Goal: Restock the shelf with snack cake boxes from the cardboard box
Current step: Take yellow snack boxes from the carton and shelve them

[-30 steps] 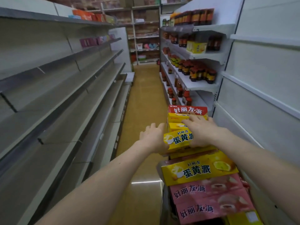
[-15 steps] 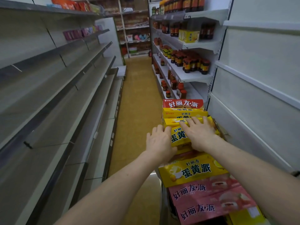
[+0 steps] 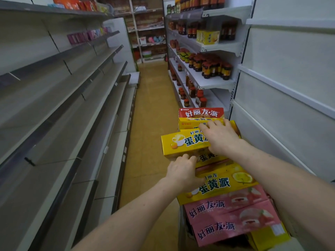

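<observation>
While the long shelves [image 3: 76, 113] on the left stand bare in the head view, the restocking looks barely begun, as I judge it. The right hand [image 3: 220, 137] lies over 1 yellow snack cake box [image 3: 183, 144], fingers spread and bent over its far edge, lifting it off the heap. The left hand [image 3: 182, 172] touches that box's near lower edge with loosely curled fingers. Many yellow, pink and red boxes remain piled in the cardboard box [image 3: 181, 230] below, still to be shelved.
</observation>
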A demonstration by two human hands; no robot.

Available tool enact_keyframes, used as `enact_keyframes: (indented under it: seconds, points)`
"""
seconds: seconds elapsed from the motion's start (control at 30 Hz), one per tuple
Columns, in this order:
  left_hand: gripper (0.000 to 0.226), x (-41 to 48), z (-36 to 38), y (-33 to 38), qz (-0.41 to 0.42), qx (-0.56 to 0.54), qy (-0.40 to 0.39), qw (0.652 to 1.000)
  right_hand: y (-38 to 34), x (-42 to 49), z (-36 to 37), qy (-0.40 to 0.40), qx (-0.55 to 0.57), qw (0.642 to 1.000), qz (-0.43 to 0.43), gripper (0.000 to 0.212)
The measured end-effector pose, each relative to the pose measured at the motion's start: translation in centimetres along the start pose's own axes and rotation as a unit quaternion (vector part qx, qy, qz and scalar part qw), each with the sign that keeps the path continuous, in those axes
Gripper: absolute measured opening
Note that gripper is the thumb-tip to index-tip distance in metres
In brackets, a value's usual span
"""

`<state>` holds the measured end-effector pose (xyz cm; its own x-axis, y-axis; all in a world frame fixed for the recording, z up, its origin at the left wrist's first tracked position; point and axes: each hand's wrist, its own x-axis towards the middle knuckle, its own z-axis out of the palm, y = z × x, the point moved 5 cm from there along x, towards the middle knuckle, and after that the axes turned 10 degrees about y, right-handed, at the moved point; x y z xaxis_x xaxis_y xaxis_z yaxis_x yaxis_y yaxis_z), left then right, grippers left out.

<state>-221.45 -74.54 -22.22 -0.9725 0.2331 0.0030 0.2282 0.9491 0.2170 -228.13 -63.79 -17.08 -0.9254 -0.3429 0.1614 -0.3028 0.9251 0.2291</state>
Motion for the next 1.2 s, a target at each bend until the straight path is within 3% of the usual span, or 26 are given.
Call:
enact_keyframes:
  seconds: [0.2,0.43,0.83,1.0,1.2]
  points:
    - [0.084,-0.7,1.9,2.0,0.018,0.030,-0.073,0.997,0.1,-0.2,-2.8,0.044,0.008,0.999,-0.005,0.075]
    - [0.088,-1.2,2.9,3.4,0.018,0.047,-0.069,0.996,-0.1,-1.5,-5.1,0.081,0.014,0.996,-0.016,0.073]
    - [0.080,-1.9,4.5,3.3,0.001,0.090,0.026,0.996,-1.4,-3.4,-7.9,0.129,0.029,0.990,-0.045,0.072]
    - [0.081,-2.2,1.3,2.8,-0.007,0.095,0.076,0.993,-1.6,-3.8,-9.4,0.149,0.036,0.987,-0.047,0.070]
    - [0.077,-4.0,-4.8,-0.8,-0.085,0.076,0.150,0.982,-3.7,-3.3,-13.5,0.208,0.058,0.974,-0.070,0.070]
